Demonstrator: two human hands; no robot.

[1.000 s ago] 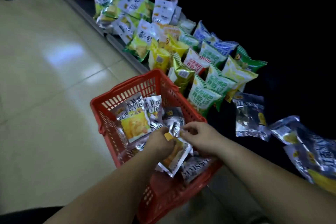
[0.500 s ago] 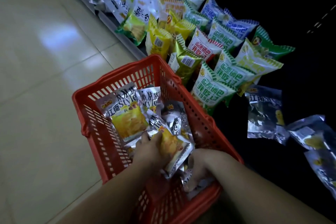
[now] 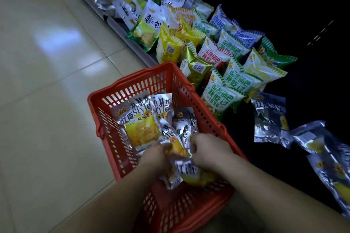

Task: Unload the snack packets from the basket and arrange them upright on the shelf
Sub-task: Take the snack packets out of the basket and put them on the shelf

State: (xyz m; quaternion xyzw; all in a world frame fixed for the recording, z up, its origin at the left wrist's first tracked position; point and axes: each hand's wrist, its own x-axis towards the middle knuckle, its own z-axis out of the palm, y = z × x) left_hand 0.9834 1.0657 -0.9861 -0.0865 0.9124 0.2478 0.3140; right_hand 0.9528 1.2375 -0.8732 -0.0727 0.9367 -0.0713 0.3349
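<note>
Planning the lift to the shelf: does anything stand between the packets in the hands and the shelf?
Only the red basket's shelf-side wall rises between the gripped packets and the shelf; the left hand and right hand must lift over it. The dim gap beyond looks free.

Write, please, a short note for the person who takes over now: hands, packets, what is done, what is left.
Left hand and right hand: both inside the red plastic basket, each gripping the bunch of silver-and-yellow foil snack packets between them.
Done: a few silver packets are on the dark shelf, beside green-and-white bags; those at the right lie flat.
Left: more silver-and-yellow packets in the basket; stand all upright.
</note>
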